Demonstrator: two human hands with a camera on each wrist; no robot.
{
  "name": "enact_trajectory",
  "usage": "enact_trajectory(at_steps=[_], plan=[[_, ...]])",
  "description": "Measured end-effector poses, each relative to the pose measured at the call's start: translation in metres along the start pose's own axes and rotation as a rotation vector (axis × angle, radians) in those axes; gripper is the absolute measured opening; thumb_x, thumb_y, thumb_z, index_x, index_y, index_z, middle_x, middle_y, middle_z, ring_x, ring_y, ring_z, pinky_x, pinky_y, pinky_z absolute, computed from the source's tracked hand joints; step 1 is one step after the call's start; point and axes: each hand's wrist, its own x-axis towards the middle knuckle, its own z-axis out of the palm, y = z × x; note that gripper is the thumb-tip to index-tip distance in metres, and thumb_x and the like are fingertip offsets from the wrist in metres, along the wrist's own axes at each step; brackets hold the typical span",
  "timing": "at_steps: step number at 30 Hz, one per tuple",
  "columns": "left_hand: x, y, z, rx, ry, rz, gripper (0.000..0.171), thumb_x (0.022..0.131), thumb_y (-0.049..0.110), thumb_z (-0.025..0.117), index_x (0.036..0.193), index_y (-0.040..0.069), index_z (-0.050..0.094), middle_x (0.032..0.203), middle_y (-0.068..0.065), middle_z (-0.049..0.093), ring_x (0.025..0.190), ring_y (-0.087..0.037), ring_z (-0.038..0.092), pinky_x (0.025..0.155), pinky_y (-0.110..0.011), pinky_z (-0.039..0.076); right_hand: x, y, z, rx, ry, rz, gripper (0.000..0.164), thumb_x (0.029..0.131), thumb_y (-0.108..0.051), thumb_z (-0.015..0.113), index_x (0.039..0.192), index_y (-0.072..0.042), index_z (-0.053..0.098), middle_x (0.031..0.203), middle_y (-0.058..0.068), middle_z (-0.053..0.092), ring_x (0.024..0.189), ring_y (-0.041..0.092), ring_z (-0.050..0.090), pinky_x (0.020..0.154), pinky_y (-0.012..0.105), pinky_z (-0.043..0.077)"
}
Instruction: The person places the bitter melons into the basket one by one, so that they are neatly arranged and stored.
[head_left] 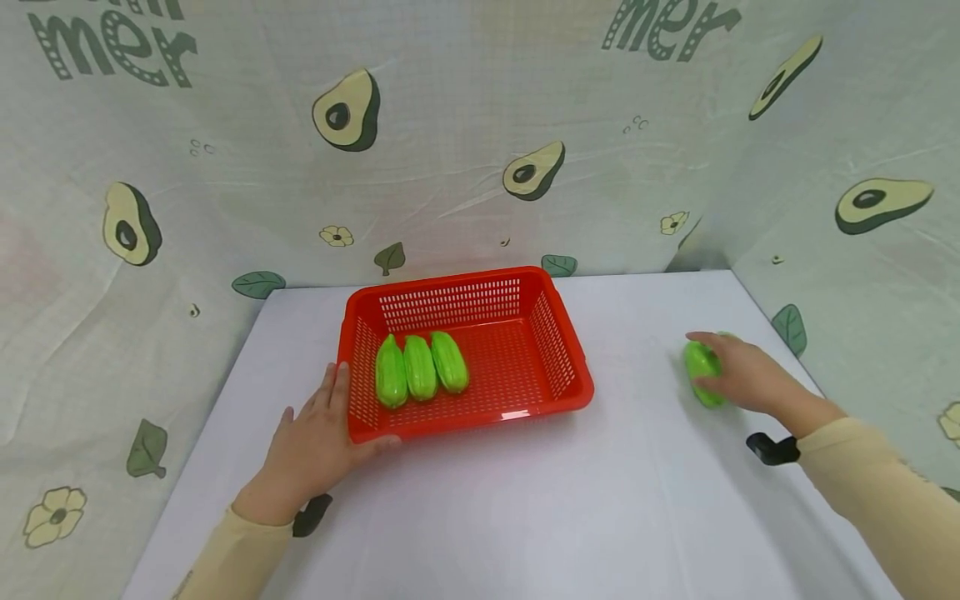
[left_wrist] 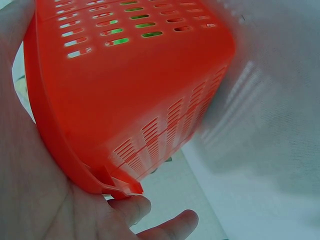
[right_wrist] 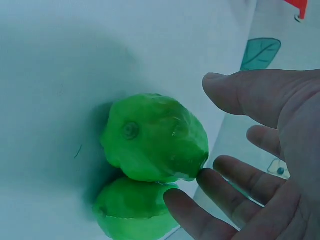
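Note:
A red plastic basket (head_left: 517, 411) stands on the white table, with three ridged green gourds (head_left: 421, 368) side by side in its left half. My left hand (head_left: 315, 442) rests against the basket's left near corner, fingers extended along the side and thumb by the front rim. In the left wrist view the palm lies against the basket's rim (left_wrist: 47, 125). At the right, my right hand (head_left: 742, 372) hovers over two more green gourds. The right wrist view shows one gourd (right_wrist: 155, 137) beside a second gourd (right_wrist: 137, 210), with the fingers spread and fingertips right at them.
The white table (head_left: 480, 517) meets a hanging cloth (head_left: 450, 200) printed with avocados and leaves at the back and both sides. Both of my wrists carry a black strap piece (head_left: 772, 448). White tabletop lies between the basket and the right-hand gourds.

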Motion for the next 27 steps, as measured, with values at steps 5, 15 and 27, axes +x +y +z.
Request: enact_trajectory(at_steps=[5,15,27], plan=[[-0.001,0.000,-0.001,-0.001,-0.005,-0.001,0.136,0.071,0.094,0.043,0.156,-0.006,0.007,0.159,-0.031,0.015,0.136,-0.053,0.034,0.099,-0.080,0.023,0.002,0.001,0.007,-0.003,0.050,-0.034,0.072,0.083,-0.009,0.079,0.144,0.004,0.044,0.133,0.035,0.047,0.104,0.045,0.052,0.087,0.064,0.046],[-0.002,0.003,-0.002,-0.006,0.002,0.003,0.135,0.071,0.093,0.044,0.156,-0.006,0.008,0.159,-0.031,0.017,0.136,-0.053,0.035,0.098,-0.080,0.024,0.007,-0.004,0.020,0.010,0.104,-0.061,0.073,0.081,-0.007,0.080,0.144,0.000,0.045,0.148,0.036,0.031,0.130,0.056,0.033,0.100,0.070,0.035],[-0.003,0.002,-0.003,-0.008,0.000,0.007,0.137,0.071,0.094,0.042,0.156,-0.006,0.007,0.159,-0.031,0.016,0.136,-0.053,0.035,0.098,-0.080,0.023,0.008,0.000,0.018,0.036,0.010,-0.019,0.076,0.087,-0.019,0.077,0.148,0.001,0.038,0.121,0.030,0.059,0.098,0.041,0.060,0.078,0.055,0.052]])
